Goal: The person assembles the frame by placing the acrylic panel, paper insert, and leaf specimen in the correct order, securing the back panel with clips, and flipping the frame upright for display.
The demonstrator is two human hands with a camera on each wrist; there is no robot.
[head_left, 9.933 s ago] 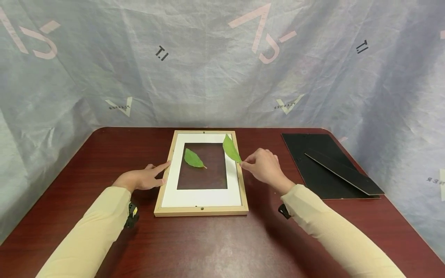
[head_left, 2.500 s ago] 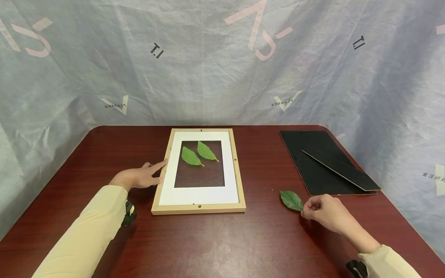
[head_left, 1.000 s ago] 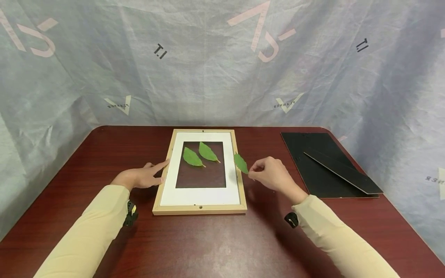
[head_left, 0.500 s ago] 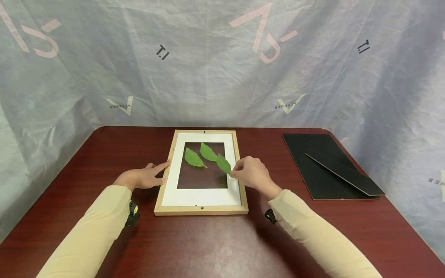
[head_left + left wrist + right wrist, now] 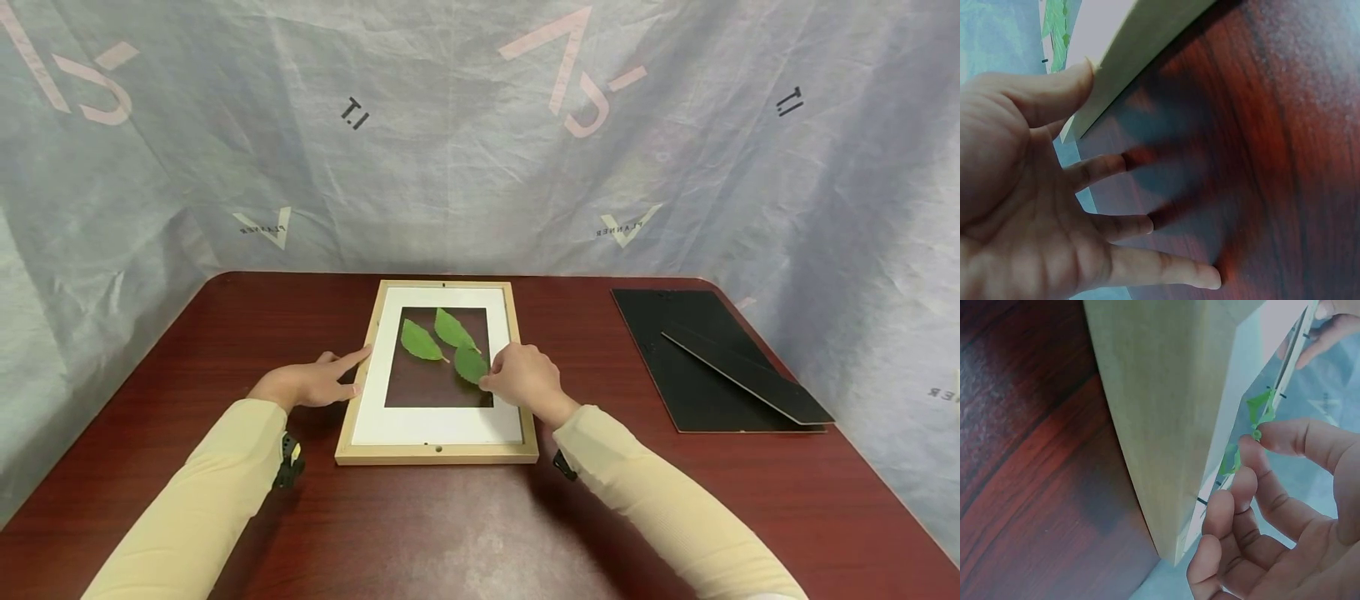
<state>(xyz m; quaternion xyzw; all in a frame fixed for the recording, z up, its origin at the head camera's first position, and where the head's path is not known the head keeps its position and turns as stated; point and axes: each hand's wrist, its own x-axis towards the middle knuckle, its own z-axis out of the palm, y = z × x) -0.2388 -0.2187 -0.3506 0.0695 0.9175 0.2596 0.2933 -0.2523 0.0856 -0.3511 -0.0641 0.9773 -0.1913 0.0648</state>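
Observation:
A light wooden picture frame lies back up on the table, with a white mat around its dark window. Two green leaves rest in the upper part of that window. My right hand pinches a third leaf by its stem end, low over the window's right side; the leaf overlaps the upper right leaf's tip. In the right wrist view, thumb and index finger meet at the stem. My left hand touches the frame's left edge, and the left wrist view shows its other fingers spread against the table.
On the right of the reddish-brown table lies a black backing board, its stand flap raised at an angle. A printed grey curtain hangs behind the table and along its sides.
My right hand set a second leaf in the window, picked up a third from the table at right and carried it left over the frame. The left hand has stayed at the frame's edge.

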